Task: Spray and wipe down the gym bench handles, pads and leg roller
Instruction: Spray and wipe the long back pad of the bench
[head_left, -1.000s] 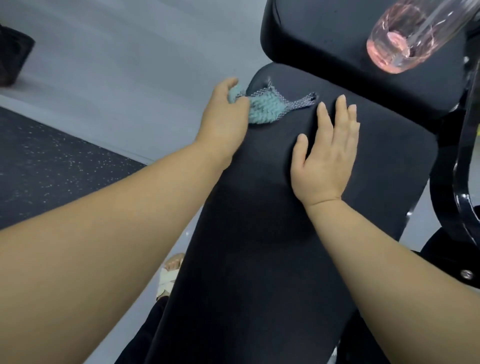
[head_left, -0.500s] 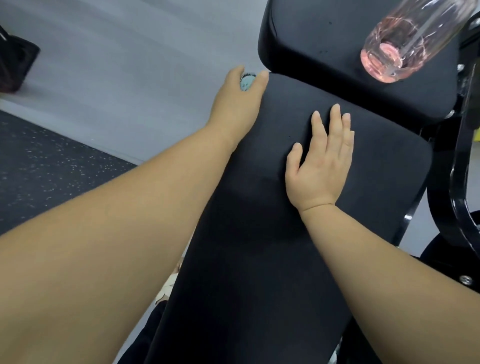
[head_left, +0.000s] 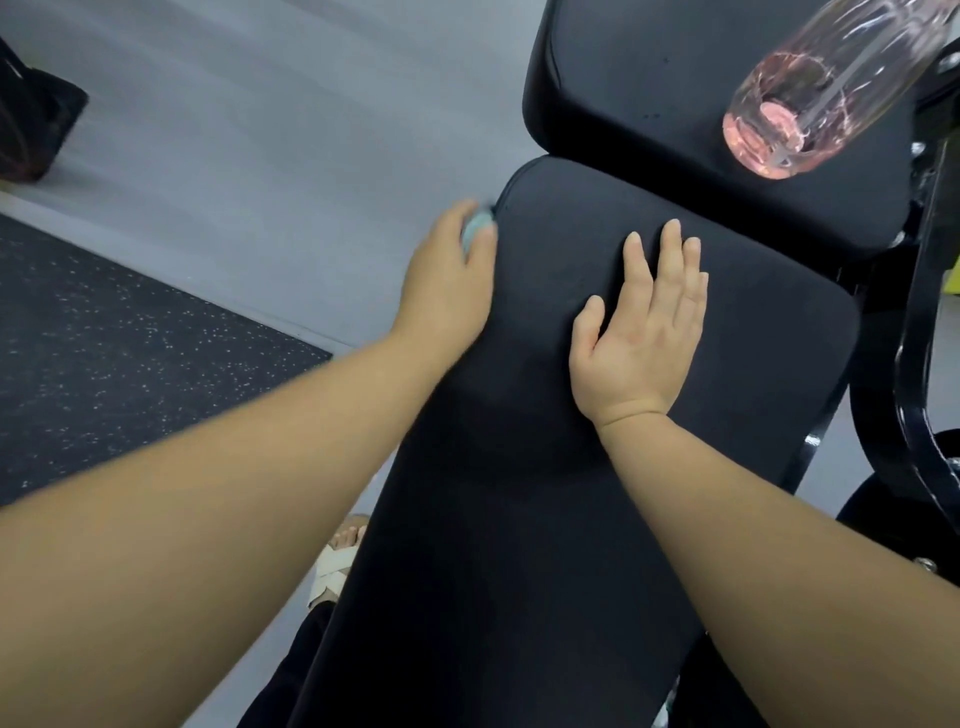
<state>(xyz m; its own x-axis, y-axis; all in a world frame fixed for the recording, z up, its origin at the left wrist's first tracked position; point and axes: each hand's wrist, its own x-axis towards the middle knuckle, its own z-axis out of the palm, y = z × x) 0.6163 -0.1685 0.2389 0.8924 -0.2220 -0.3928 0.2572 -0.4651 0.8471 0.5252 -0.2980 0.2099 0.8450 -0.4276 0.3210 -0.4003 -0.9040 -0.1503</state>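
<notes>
A long black bench pad (head_left: 519, 519) runs up the middle, with a second black pad (head_left: 623, 78) beyond it. My left hand (head_left: 447, 286) grips a teal cloth (head_left: 475, 231) against the long pad's left side edge; only a small bit of cloth shows between thumb and fingers. Flat on top of the same pad lies my right hand (head_left: 644, 327), fingers straight. A clear spray bottle (head_left: 810, 88) with pink liquid at its bottom lies on the far pad at the upper right.
The bench's black metal frame (head_left: 924, 364) stands at the right. Grey floor and a dark speckled mat (head_left: 104, 353) lie to the left, with a dark bag (head_left: 31, 124) at the far left. My sandalled foot (head_left: 337, 561) is beside the bench.
My left hand carried the cloth off the pad's far end and down along its left side edge, so most of the cloth is now hidden. The right hand stayed flat.
</notes>
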